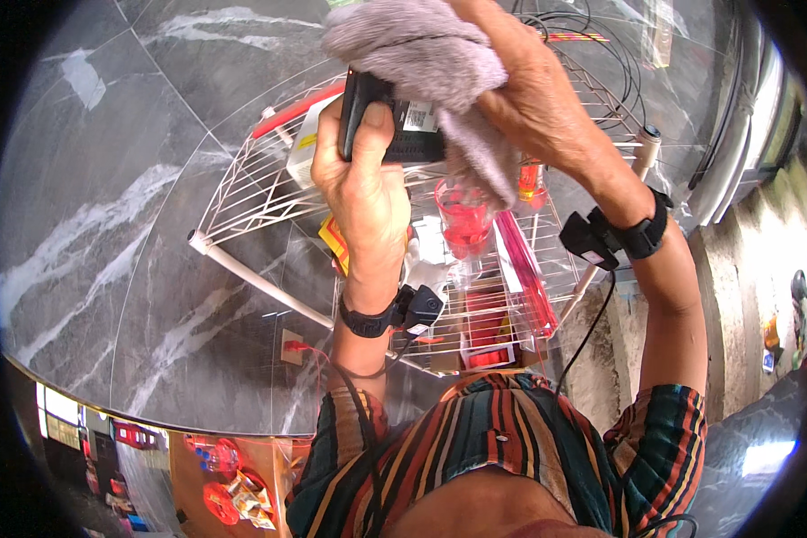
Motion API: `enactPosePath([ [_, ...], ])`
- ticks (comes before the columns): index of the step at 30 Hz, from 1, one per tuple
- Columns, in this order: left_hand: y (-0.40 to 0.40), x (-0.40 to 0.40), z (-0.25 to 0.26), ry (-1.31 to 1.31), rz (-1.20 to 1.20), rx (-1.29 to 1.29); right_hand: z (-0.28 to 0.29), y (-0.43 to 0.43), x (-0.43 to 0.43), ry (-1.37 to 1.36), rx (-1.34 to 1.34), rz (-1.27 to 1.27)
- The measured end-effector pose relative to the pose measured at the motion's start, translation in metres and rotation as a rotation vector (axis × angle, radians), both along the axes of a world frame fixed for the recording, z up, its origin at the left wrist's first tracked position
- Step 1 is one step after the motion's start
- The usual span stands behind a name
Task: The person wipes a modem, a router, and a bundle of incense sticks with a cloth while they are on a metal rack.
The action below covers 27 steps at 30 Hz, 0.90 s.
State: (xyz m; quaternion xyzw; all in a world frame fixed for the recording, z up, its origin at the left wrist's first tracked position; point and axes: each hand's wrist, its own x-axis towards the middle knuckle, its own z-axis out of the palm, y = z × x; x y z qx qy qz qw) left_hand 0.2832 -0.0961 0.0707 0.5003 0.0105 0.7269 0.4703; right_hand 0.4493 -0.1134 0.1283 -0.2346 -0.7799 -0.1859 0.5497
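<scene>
My left hand (pixel 366 175) grips a black electronic box (pixel 413 144), its thumb on the face near a printed label. A greyish-purple cloth (pixel 417 54) lies over the box's upper part, with my right hand (pixel 524 94) holding it. One end of the cloth hangs down beside the box. Below it, a clear red-tinted cup (pixel 464 218) stands on the white wire rack (pixel 262 222). The fingertips of my right hand are hidden behind the cloth. Each wrist wears a black strap with a small camera.
Left of the box, a white carton (pixel 304 151) rests on the rack. Long red packets (pixel 528 276) and a red box (pixel 487 323) are on the lower rack. Black cables (pixel 629 81) coil at the upper right. A red plug (pixel 296 346) sits in a wall socket. Marble tiles surround the rack.
</scene>
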Motion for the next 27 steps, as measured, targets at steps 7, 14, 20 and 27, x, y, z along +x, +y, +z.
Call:
enactPosePath([
  [7, 0.000, -0.003, 0.009, -0.047, -0.168, -0.064, -0.028, -0.002, 0.047, 0.187, -0.396, -0.194],
  [14, -0.002, -0.003, 0.010, -0.039, -0.166, -0.082, -0.008, -0.021, 0.012, 0.282, 0.155, -0.040],
  [20, -0.001, -0.005, 0.004, -0.112, -0.210, -0.173, -0.042, -0.011, -0.048, 0.049, 0.144, -0.255],
  [27, -0.008, -0.007, -0.001, -0.027, 0.000, -0.167, -0.071, -0.045, -0.048, -0.180, 0.043, -0.331],
])
